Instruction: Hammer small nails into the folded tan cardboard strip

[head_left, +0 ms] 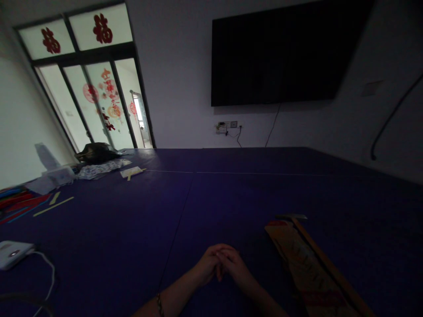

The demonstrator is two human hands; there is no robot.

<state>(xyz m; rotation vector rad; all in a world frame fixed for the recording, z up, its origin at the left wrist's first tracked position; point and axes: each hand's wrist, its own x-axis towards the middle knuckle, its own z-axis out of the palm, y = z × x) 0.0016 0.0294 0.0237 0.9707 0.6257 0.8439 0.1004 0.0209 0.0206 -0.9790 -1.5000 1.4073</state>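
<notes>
Head view: left hand (209,263) and right hand (234,264) clasped together, fingers interlaced, nothing visible in them, apparently resting on dark blue tabletop (132,229). Forearms angle in from seven and five o'clock; beaded bracelet (159,304) on left wrist. Main risk: right forearm swinging toward three o'clock could bump printed package (304,259) or wooden-handled hammer (328,264) alongside it, metal head at two o'clock; cause, they lie near. Handle's end is out of frame, can't judge overhang. Lesser risk: left arm snagging white cable (53,273), nine o'clock, dragging white device (15,254).
</notes>
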